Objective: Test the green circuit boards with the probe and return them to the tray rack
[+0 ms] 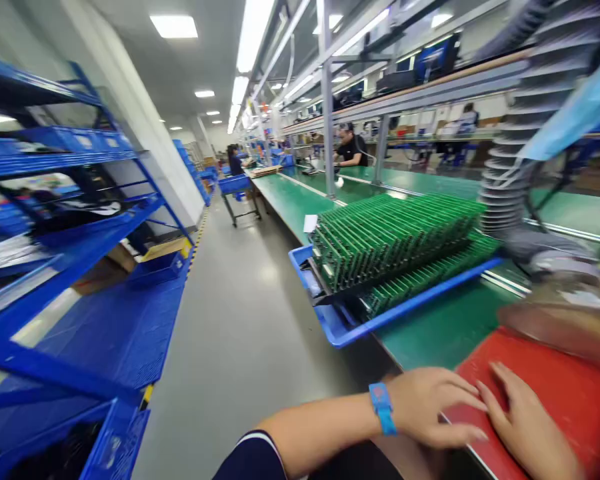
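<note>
My left hand [437,407], with a blue band on its wrist, is over the near edge of a red mat [560,393], its fingers apart and holding nothing. Close beside it, my right hand [530,430] lies on the mat with fingers spread and nothing in them. Beyond my hands, rows of upright green circuit boards [395,233] stand in a blue tray [340,333] on the green bench [430,340]. A grey ribbed hose [515,147] comes down at the right.
Blue shelving [115,340] with bins stands left of the grey aisle [230,333]. Metal posts [329,127] rise from the bench. A person in black [355,148] sits across it; a blue-topped cart [236,185] stands farther back.
</note>
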A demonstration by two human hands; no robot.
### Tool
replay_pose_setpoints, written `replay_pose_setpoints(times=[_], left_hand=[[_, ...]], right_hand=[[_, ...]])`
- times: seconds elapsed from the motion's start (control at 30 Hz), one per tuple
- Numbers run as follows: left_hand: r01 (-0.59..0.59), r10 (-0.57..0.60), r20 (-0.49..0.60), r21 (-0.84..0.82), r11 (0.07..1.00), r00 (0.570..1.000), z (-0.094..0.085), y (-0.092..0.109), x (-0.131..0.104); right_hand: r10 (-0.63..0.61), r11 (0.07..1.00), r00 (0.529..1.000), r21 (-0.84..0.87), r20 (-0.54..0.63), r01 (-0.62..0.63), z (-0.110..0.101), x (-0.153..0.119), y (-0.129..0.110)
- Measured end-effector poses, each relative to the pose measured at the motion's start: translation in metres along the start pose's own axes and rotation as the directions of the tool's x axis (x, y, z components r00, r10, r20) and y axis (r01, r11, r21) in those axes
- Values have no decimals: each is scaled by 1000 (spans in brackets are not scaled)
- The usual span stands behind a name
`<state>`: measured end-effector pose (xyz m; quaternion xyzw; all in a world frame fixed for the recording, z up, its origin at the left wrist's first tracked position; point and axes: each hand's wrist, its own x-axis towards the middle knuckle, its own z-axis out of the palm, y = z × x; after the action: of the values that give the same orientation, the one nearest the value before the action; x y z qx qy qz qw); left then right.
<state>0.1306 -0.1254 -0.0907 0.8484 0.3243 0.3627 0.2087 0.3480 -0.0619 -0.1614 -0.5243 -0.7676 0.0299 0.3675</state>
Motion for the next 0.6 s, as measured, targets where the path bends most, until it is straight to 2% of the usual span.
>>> replay_pose_setpoints(times=[0.07,0.13,0.2,0.37,0.6], left_hand=[[-30,24,29,226,974,999,24,-21,17],[-16,11,17,313,950,1000,39,-36,25],[11,-6,-16,329,944,1000,47,-44,26],[17,10,-73,354,935,997,50,-46,20],[-42,70,-60,380,924,996,50,-50,21]], right_hand=[[18,999,1000,27,-16,-18,0,-6,7],[44,996,999,74,-20,-43,-2,-6,3],[68,993,997,94,-24,-66,-7,-3,-5],[188,972,979,157,-75,-175,-23,0,-14],[404,892,911,259,-86,-371,-33,-2,-5]])
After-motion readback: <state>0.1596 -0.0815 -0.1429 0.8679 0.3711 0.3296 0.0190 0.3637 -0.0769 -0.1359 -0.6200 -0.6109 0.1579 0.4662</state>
